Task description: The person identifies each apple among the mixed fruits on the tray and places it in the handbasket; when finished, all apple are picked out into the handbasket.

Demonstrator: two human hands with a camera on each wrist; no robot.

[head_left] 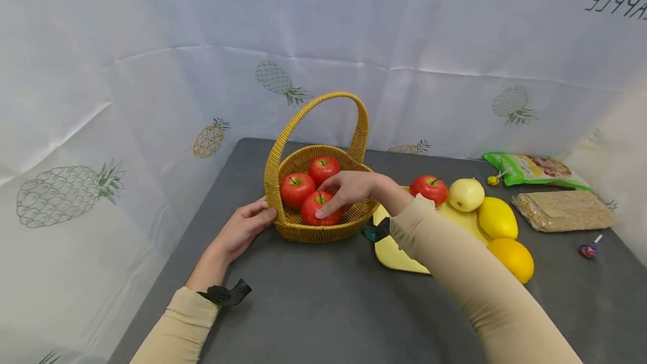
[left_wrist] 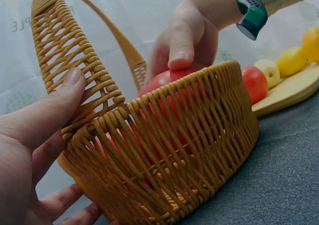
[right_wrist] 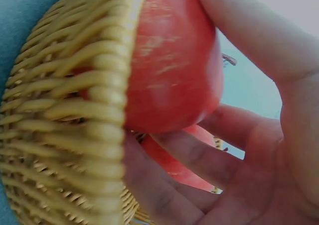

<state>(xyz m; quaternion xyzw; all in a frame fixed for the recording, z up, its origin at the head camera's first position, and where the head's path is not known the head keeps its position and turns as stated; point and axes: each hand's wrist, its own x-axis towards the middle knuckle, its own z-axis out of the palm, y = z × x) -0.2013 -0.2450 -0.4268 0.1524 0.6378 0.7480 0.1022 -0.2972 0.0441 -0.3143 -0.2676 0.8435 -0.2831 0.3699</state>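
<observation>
A yellow-brown wicker basket (head_left: pixel 309 233) with a tall arched handle stands on the table, with several red apples inside. My right hand (head_left: pixel 350 185) reaches in from the right and grips the front apple (head_left: pixel 314 204), thumb on the near side. In the right wrist view, fingers curl round that apple (right_wrist: pixel 174 65), which sits just inside the rim. My left hand (head_left: pixel 247 228) holds the basket's left side. In the left wrist view its thumb lies against the handle base (left_wrist: pixel 94 90), and its other fingers touch the outer wall, partly hidden.
Right of the basket, a yellow tray (head_left: pixel 399 254) bears another red apple (head_left: pixel 428 189), a pale round fruit (head_left: pixel 466 194), a yellow mango (head_left: pixel 497 218) and an orange fruit (head_left: pixel 510 259). Farther right lie a green packet (head_left: pixel 536 171), a clear bag of grains (head_left: pixel 563 210) and a lollipop (head_left: pixel 588 249).
</observation>
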